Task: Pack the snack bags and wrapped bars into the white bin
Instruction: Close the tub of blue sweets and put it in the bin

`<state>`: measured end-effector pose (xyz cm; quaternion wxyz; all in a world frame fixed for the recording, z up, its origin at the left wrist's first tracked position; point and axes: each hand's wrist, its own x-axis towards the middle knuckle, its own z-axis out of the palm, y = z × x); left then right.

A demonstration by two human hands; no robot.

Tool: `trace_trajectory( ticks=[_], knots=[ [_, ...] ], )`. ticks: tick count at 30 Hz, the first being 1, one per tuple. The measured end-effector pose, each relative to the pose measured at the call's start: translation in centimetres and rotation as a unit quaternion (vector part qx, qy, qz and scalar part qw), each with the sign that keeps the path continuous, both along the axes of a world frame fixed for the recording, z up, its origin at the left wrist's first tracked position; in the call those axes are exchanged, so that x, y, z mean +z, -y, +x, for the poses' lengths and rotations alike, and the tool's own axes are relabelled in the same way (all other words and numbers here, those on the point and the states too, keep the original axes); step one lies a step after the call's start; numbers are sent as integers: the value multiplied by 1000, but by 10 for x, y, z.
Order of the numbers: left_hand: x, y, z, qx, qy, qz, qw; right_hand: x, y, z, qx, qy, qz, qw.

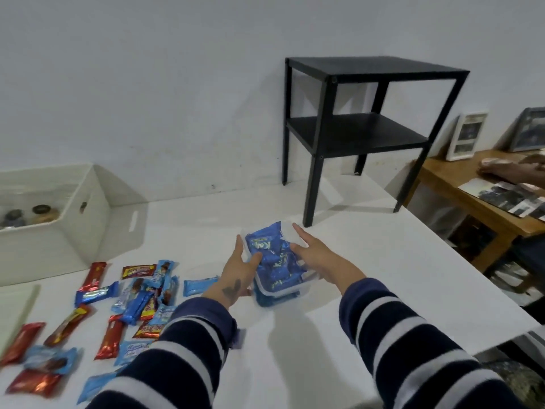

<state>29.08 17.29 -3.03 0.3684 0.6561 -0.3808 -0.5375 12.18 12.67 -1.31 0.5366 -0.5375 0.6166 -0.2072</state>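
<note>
A small clear plastic container (290,288) stands in the middle of the white table, packed with blue snack bags (272,262). My left hand (236,274) grips its left side with the thumb pressed on the bags. My right hand (318,256) holds its right side, fingers stretched along the rim. Several red and blue wrapped bars (138,299) lie scattered on the table to the left, near my left sleeve. The large white bin (59,246) sits at the far left against the wall, apart from both hands.
Dark-lidded jars (41,212) are inside the white bin. A black two-shelf side table (354,137) stands on the table's back right. Beyond the right edge is a wooden desk (472,202) with picture frames (466,135), photos and another person's hand (513,171).
</note>
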Motion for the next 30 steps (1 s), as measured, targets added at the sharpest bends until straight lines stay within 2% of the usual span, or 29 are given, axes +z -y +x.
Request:
trace_trajectory(
  ticks=[9, 14, 20, 25, 30],
  knots=[
    [68, -3, 138, 68, 61, -74, 993, 69, 12, 143, 74, 21, -62, 995],
    [102, -5, 244, 90, 89, -87, 988, 97, 16, 250, 93, 65, -81, 990],
    [129, 2, 389, 86, 106, -116, 984, 124, 24, 390, 111, 76, -95, 986],
    [140, 15, 481, 115, 122, -129, 977, 128, 37, 487, 96, 110, -88, 985],
    [121, 38, 539, 127, 117, -110, 979, 105, 58, 556, 85, 95, -91, 988]
  ],
)
